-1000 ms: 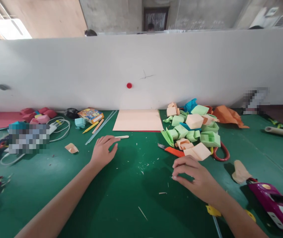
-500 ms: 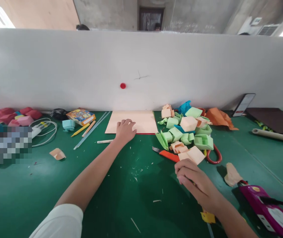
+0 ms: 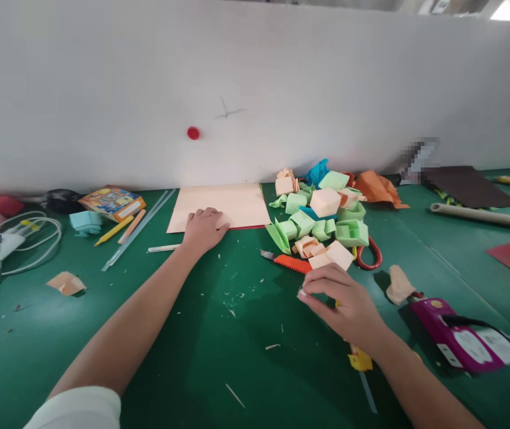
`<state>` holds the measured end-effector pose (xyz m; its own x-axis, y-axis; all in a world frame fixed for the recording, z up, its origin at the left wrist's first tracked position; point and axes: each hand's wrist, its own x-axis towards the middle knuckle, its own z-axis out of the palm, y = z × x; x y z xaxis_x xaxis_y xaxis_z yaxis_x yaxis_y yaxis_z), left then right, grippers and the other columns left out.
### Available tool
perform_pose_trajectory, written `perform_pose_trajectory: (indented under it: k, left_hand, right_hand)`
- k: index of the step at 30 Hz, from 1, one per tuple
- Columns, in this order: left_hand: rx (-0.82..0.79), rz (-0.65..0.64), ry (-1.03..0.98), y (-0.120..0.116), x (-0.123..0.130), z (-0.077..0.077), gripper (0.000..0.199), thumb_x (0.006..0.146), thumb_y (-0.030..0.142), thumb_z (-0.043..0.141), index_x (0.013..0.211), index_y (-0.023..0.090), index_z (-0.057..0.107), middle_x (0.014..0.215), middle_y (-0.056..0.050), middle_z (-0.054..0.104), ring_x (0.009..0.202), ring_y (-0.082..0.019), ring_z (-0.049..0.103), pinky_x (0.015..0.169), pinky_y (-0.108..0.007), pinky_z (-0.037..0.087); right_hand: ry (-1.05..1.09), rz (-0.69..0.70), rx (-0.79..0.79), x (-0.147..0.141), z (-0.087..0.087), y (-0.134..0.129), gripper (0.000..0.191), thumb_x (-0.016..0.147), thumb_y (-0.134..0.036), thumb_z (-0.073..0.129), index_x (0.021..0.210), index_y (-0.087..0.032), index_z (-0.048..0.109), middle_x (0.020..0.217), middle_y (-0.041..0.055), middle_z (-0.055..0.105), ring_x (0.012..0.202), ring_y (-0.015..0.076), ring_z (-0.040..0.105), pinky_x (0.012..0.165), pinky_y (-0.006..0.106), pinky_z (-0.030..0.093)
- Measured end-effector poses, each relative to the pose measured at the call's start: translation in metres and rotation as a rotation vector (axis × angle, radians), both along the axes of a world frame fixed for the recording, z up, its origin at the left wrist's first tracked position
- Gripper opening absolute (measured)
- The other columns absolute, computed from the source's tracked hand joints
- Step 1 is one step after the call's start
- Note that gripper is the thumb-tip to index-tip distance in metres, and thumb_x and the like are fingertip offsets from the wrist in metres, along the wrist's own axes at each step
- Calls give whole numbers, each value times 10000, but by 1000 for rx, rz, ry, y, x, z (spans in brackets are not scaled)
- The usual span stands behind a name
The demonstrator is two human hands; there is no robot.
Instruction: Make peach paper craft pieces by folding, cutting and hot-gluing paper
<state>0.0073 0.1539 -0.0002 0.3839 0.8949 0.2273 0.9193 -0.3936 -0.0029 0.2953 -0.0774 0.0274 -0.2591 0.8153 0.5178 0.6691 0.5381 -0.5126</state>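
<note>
My left hand (image 3: 205, 229) lies palm down on the near edge of a stack of peach paper (image 3: 241, 199). Its fingers rest on the sheet and grip nothing. A thin red edge shows under the stack. Over the table on the right, my right hand (image 3: 342, 301) has thumb and forefinger pinched together. Whatever may be between those fingertips is too small to make out. Just beyond them lies an orange utility knife (image 3: 291, 263), its blade pointing left. A pile of folded green and peach paper pieces (image 3: 322, 223) sits behind the knife.
Red-handled scissors (image 3: 373, 256) are partly under the pile. A purple power strip (image 3: 456, 333) stands at right. To the left lie a crayon box (image 3: 114, 202), a yellow pen (image 3: 114, 231) and clear strips (image 3: 141, 229). Paper scraps (image 3: 232, 313) dot the green table.
The view has tipped down and turned slightly right. My left hand stays on the paper stack. My right hand's fingers have opened from a curled grip into a thumb-and-forefinger pinch.
</note>
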Motion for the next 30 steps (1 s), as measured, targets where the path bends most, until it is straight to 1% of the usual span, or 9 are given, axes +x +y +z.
perform_pose_trajectory:
  k: [2,5,8,11,15,20,24,27,30]
  left_hand:
    - [-9,5,-9,1,1,-1,353,1009,439,567,1285,231,640,1373,-116,615,1204,-297,602,1032,-518,501]
    - [-31,15,-33,2,1,-3,406,1002,493,460,1274,282,675,1399,-105,616,1254,-373,534,1066,-558,398]
    - [-47,19,-51,3,2,-4,464,983,502,417,1297,279,677,1417,-107,604,1262,-390,504,1067,-558,357]
    - [-51,24,-50,4,3,-4,484,972,493,402,1298,258,674,1414,-111,603,1258,-388,503,1064,-545,346]
    - [-46,27,-33,4,3,-4,507,972,510,388,1309,244,659,1417,-110,602,1259,-390,505,1054,-536,347]
    - [-45,22,-17,4,3,-5,523,986,514,369,1337,234,638,1415,-124,595,1260,-390,498,1065,-538,332]
    - [-49,25,-3,5,2,-6,520,990,516,366,1347,245,629,1418,-119,590,1263,-378,496,1069,-526,324]
    - [-52,24,6,5,2,-6,521,989,519,361,1346,244,623,1423,-116,586,1260,-370,500,1067,-518,324]
    - [-51,21,7,5,3,-5,519,988,513,358,1332,234,630,1419,-122,589,1253,-375,504,1059,-522,324]
  right_hand:
    - [5,4,-20,-2,-3,0,91,986,-241,640,914,-251,695,950,44,727,889,204,668,866,400,556]
    - [11,17,-124,-4,-7,-1,113,1015,-257,596,972,-261,700,999,49,717,933,207,665,894,398,551]
    - [48,33,-256,-6,-8,-3,162,1050,-256,519,1002,-262,673,1064,57,682,1003,203,645,907,372,536]
    - [105,46,-359,-7,-7,-5,209,1078,-262,436,964,-249,611,1064,55,635,1005,190,619,900,352,517]
    - [160,79,-403,-7,-6,-6,235,1089,-285,404,912,-237,551,1012,46,597,943,177,591,855,336,505]
    - [109,110,-357,-10,-6,-6,261,1088,-247,405,990,-240,647,1047,49,650,995,174,624,887,327,522]
    - [3,92,-190,-15,-8,-4,216,1041,-225,536,1073,-258,747,1027,45,712,954,182,672,863,332,563]
    - [17,71,-41,-16,-11,-3,148,996,-224,632,1012,-255,775,938,36,724,857,174,686,788,320,581]
    - [39,31,7,-14,-12,-2,90,955,-204,684,923,-238,761,910,38,714,821,170,693,763,312,585]
